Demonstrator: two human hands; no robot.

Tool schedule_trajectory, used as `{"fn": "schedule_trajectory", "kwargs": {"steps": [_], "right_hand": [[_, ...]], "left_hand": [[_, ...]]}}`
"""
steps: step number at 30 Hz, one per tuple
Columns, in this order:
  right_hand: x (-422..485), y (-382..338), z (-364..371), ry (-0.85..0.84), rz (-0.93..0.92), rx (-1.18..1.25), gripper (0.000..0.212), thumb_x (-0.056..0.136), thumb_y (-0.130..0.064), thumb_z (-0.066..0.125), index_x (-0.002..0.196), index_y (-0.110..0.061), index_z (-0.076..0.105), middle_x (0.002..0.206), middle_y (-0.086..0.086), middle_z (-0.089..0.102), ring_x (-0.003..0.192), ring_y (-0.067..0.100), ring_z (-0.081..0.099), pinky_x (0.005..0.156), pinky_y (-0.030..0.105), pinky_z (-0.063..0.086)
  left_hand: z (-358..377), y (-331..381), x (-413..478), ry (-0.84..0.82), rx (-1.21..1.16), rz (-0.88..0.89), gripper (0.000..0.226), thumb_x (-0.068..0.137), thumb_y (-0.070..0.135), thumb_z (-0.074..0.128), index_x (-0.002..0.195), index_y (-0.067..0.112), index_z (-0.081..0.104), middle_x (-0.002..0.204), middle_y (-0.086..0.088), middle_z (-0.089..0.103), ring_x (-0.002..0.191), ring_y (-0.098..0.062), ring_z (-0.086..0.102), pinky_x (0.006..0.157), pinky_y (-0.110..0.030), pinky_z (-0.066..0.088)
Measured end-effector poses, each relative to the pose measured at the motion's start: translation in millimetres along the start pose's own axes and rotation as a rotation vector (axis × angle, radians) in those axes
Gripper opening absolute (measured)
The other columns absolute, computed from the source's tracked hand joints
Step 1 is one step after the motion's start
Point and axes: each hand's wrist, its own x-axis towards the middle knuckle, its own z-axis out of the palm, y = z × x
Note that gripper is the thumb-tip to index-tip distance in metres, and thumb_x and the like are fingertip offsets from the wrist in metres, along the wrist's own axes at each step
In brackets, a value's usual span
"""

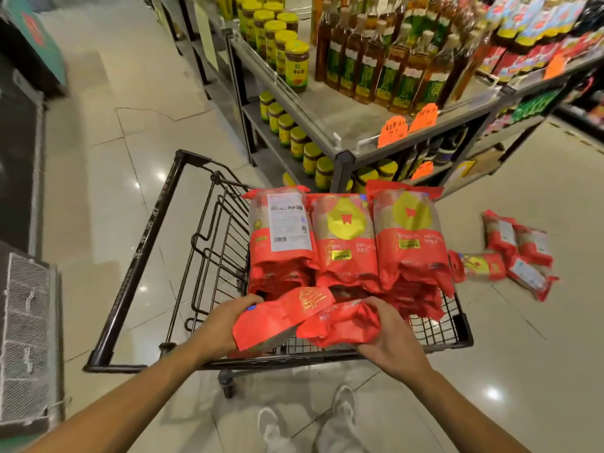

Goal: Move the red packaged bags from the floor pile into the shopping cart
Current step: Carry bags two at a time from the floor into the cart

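– Glossy tile floor, shop aisle. Left hand grips one red bag, right hand curls round a second red bag, both over the near end of the shopping cart. What goes wrong from here?
– Slick wrappers, imo. Three stacks already ride above the rim, so two more set in front could slide off or nudge one over.
– Count?
– Two in hand, three stacks, roughly four in the floor pile just right of the cart, maybe more underneath. Shelf beyond.
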Motion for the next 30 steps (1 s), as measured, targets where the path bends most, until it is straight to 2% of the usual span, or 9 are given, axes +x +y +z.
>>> {"fn": "schedule_trajectory", "kwargs": {"steps": [5, 7, 9, 13, 17, 21, 25, 27, 30], "right_hand": [[17, 12, 17, -0.112, 0.016, -0.144, 0.072, 0.066, -0.045, 0.072, 0.132, -0.026, 0.051, 0.119, -0.006, 0.062, 0.109, 0.017, 0.060, 0.087, 0.036, 0.052], [24, 21, 25, -0.159, 0.003, -0.191, 0.075, 0.069, -0.043, 0.073, 0.138, -0.026, 0.047, 0.129, -0.005, 0.060, 0.114, 0.019, 0.061, 0.088, 0.038, 0.053], [32, 32, 34, -0.230, -0.044, -0.244, 0.080, 0.072, -0.040, 0.072, 0.145, -0.028, 0.043, 0.140, -0.006, 0.054, 0.120, 0.018, 0.060, 0.089, 0.036, 0.054], [54, 38, 47, -0.367, -0.044, -0.398, 0.077, 0.073, -0.038, 0.066, 0.145, -0.028, 0.042, 0.139, -0.005, 0.049, 0.118, 0.022, 0.059, 0.085, 0.038, 0.055], [76, 30, 67, -0.453, -0.011, -0.533, 0.061, 0.085, -0.032, 0.063, 0.141, -0.022, 0.042, 0.134, 0.004, 0.051, 0.121, 0.029, 0.055, 0.088, 0.043, 0.054], [88, 23, 95, -0.529, 0.056, -0.634, 0.052, 0.088, -0.018, 0.064, 0.136, -0.016, 0.046, 0.134, 0.010, 0.051, 0.122, 0.034, 0.057, 0.091, 0.043, 0.052], [95, 26, 109, -0.573, 0.124, -0.686, 0.043, 0.091, -0.010, 0.061, 0.133, -0.014, 0.054, 0.135, 0.010, 0.057, 0.122, 0.033, 0.059, 0.095, 0.042, 0.052], [97, 28, 115, -0.596, 0.119, -0.695, 0.045, 0.093, -0.008, 0.057, 0.136, -0.015, 0.051, 0.135, 0.011, 0.057, 0.123, 0.034, 0.059, 0.094, 0.043, 0.051], [100, 32, 120, -0.614, 0.096, -0.692, 0.053, 0.093, -0.018, 0.061, 0.142, -0.020, 0.044, 0.140, 0.011, 0.052, 0.130, 0.033, 0.050, 0.097, 0.045, 0.052]], "left_hand": [[20, -15, 10, -0.077, -0.013, -0.050, 0.040, 0.076, 0.042, 0.083, 0.110, 0.029, 0.065, 0.093, 0.016, 0.072, 0.085, 0.002, 0.068, 0.077, -0.030, 0.055], [26, -24, 19, -0.154, 0.033, -0.060, 0.038, 0.078, 0.042, 0.079, 0.110, 0.030, 0.062, 0.093, 0.014, 0.072, 0.084, 0.001, 0.068, 0.077, -0.032, 0.055], [32, -36, 32, -0.234, 0.148, -0.055, 0.038, 0.082, 0.044, 0.071, 0.114, 0.034, 0.055, 0.093, 0.009, 0.072, 0.084, -0.009, 0.068, 0.074, -0.034, 0.053], [46, -56, 60, -0.447, 0.487, -0.005, 0.045, 0.088, 0.040, 0.061, 0.126, 0.033, 0.038, 0.098, -0.007, 0.067, 0.090, -0.028, 0.065, 0.072, -0.040, 0.051], [65, -47, 79, -0.522, 0.752, -0.032, 0.031, 0.098, 0.021, 0.048, 0.128, 0.012, 0.047, 0.110, -0.015, 0.067, 0.101, -0.038, 0.066, 0.077, -0.047, 0.052], [90, -39, 84, -0.544, 0.860, -0.100, 0.037, 0.099, 0.016, 0.048, 0.136, 0.013, 0.050, 0.118, -0.012, 0.069, 0.109, -0.037, 0.066, 0.083, -0.042, 0.052], [121, -34, 86, -0.469, 0.812, -0.183, 0.046, 0.100, 0.041, 0.052, 0.138, 0.016, 0.046, 0.129, -0.012, 0.061, 0.114, -0.034, 0.062, 0.085, -0.041, 0.049], [133, -31, 90, -0.455, 0.806, -0.211, 0.060, 0.097, 0.051, 0.053, 0.143, 0.016, 0.039, 0.136, -0.014, 0.054, 0.122, -0.035, 0.055, 0.089, -0.042, 0.048], [147, -27, 95, -0.436, 0.791, -0.226, 0.073, 0.090, 0.056, 0.061, 0.145, 0.017, 0.034, 0.138, -0.014, 0.049, 0.123, -0.034, 0.052, 0.091, -0.044, 0.049]]}}
